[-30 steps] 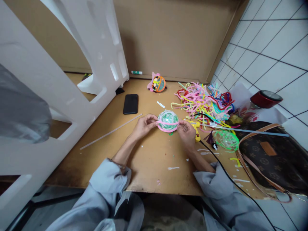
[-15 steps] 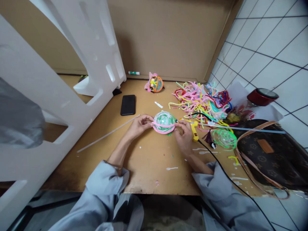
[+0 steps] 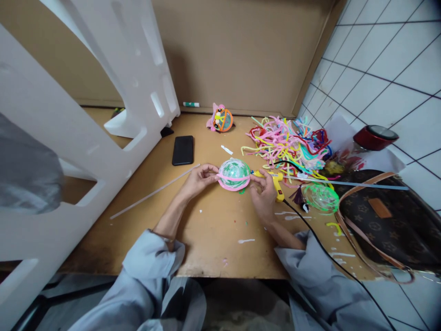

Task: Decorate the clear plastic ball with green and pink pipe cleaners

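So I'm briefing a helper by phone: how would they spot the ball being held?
On the wooden table, look at its middle, between the left hand and right hand, which both grip the ball. It is clear with green inside and banded in pink, unlike the all-green ball by the brown bag.

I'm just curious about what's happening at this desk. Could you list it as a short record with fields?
Hands: left hand and right hand grip the ball, one at each side
Ball look: clear, green inside, pink band around it
Beside right hand: yellow glue gun with black cord
Farther back: pipe cleaner pile, black phone, orange-banded ball
Right side: green ball, brown bag
Surface: brown table with white drips
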The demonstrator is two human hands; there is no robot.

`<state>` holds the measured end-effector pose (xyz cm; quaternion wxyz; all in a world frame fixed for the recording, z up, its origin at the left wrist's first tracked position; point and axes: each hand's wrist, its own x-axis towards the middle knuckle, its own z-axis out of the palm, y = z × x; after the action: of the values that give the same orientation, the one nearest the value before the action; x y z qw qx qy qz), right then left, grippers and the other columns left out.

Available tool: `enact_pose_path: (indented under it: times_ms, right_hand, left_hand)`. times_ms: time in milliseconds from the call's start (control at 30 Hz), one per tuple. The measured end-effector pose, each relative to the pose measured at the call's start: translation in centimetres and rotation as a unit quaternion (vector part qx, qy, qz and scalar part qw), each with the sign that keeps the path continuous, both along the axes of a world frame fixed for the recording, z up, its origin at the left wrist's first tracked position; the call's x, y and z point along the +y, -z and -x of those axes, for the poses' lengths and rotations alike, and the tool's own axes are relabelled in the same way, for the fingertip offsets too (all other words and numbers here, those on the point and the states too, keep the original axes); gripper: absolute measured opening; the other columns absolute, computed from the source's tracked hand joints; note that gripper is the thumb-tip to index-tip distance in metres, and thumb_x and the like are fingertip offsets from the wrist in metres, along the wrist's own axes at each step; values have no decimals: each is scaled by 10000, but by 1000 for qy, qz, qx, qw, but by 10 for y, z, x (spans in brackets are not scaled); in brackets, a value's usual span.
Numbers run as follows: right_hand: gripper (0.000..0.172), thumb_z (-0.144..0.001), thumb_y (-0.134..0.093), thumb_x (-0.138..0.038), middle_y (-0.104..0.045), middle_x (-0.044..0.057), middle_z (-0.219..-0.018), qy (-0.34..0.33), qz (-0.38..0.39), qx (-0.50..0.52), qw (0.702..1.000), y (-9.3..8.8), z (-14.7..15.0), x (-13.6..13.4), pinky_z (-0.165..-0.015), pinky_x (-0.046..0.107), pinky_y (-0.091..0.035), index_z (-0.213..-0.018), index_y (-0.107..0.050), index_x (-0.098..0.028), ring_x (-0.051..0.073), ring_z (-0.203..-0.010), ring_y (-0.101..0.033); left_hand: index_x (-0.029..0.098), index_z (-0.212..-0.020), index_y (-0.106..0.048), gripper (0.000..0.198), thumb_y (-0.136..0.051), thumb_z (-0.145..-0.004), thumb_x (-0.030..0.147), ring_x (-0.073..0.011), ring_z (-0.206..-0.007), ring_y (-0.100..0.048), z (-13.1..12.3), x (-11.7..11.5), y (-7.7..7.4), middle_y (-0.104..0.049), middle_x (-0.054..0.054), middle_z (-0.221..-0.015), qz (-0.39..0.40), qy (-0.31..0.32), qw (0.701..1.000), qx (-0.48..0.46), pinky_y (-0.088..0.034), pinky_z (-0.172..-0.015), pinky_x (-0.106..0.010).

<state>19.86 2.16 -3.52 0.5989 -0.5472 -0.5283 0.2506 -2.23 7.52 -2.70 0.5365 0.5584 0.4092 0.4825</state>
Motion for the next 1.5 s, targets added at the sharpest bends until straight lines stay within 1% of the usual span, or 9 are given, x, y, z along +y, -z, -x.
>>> enact_pose_path:
  times_ms: [233,400,567,667,733,1000,1300,1400,1500]
  right_hand:
    - [495,-738,-651,-261,-779,111,-1059,-13,-1,41,999,0,2,1,-992,506,-557,-1221,-554,-207,261,-1012,-740]
    - [591,-716,-745,-355,-757,139,-1084,-19,12,64,998,-1,1,4,-1023,503,-543,-1243,-543,-183,269,-1039,-729]
    - [627,-687,-780,-407,-744,154,-1134,-26,30,54,998,-3,-2,8,-1044,512,-528,-1224,-552,-180,281,-1082,-715]
    - [626,-666,-787,-422,-747,164,-1124,-34,35,60,997,-4,-4,11,-1027,509,-538,-1192,-561,-169,288,-1054,-724]
    - [618,-664,-788,-433,-750,156,-1110,-36,36,61,997,-4,-5,12,-1008,500,-547,-1179,-564,-175,282,-1026,-730]
    - [611,-670,-794,-439,-750,146,-1083,-36,23,51,998,-1,-7,14,-989,501,-557,-1172,-557,-186,275,-1022,-728]
    - [637,-662,-790,-419,-735,184,-1125,-36,27,56,997,-1,-7,13,-1026,534,-533,-1190,-543,-162,299,-1066,-720]
    - [632,-668,-782,-416,-734,189,-1126,-42,22,66,997,1,-8,14,-1015,536,-541,-1190,-536,-159,303,-1076,-718]
    - [589,-689,-775,-419,-742,170,-1119,-47,19,74,996,3,-9,15,-1013,520,-547,-1174,-547,-175,287,-1069,-722]
  left_hand:
    - [144,-813,-696,480,-935,-546,464,-144,-702,-687,-4,-1,-2,-754,-53,-844,11,-18,1000,-9,-565,-757,-294]
    - [151,-760,-707,480,-926,-528,509,-162,-726,-686,-16,-6,-3,-769,-76,-875,-10,-53,998,-16,-571,-765,-315]
    - [157,-726,-736,381,-869,-626,500,-230,-918,-711,-25,-11,-5,-769,-121,-1040,-36,-78,996,24,-550,-906,-379]
    - [166,-731,-754,286,-823,-693,441,-275,-1100,-678,-26,-14,-8,-767,-122,-1013,-57,-78,994,58,-504,-1003,-401]
    - [169,-732,-755,246,-804,-703,408,-286,-1145,-661,-26,-15,-8,-764,-123,-997,-63,-81,992,67,-497,-1002,-399]
    - [159,-735,-729,198,-759,-714,354,-231,-973,-696,-26,-10,-1,-753,-123,-1080,-74,-81,991,77,-532,-878,-357]
    - [156,-731,-712,243,-790,-686,381,-266,-1094,-686,-26,-7,3,-755,-128,-1068,-40,-83,995,36,-508,-995,-408]
    - [153,-735,-706,262,-805,-673,388,-268,-1090,-690,-26,-6,5,-758,-132,-1057,-33,-88,995,29,-509,-994,-410]
    - [148,-720,-684,290,-822,-647,393,-244,-1000,-709,-26,-5,7,-760,-129,-1045,-27,-94,995,16,-534,-933,-384]
